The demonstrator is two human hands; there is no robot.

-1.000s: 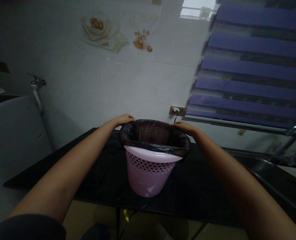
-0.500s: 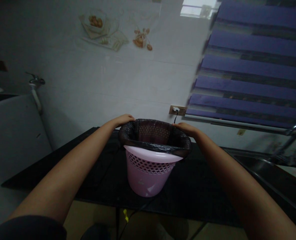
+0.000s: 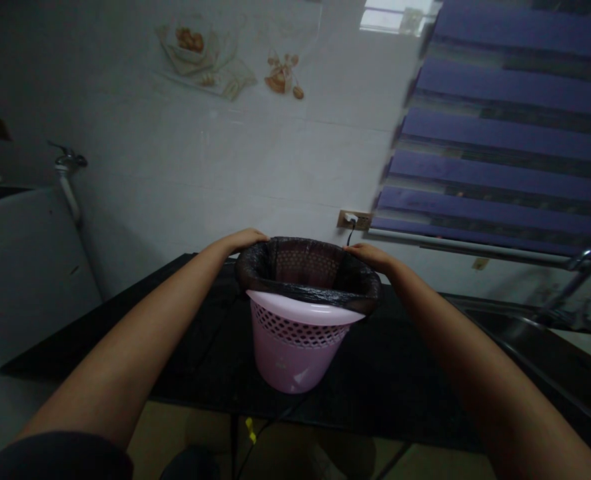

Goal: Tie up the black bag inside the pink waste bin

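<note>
pink basket [image 3: 295, 353] upright, mouth upward, fingers [image 3: 261, 236] of both hands holding its black liner [image 3: 311, 293]

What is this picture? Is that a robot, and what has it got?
No robot here! These are a person's own bare hands, seen by a camera worn on their head, looking forward and down. A pink basket stands on a black table, with a thin dark plastic bag lining it and folded over part of its rim. The left hand and right hand touch the bag at the far rim; how tightly they grip is hard to tell.
</note>
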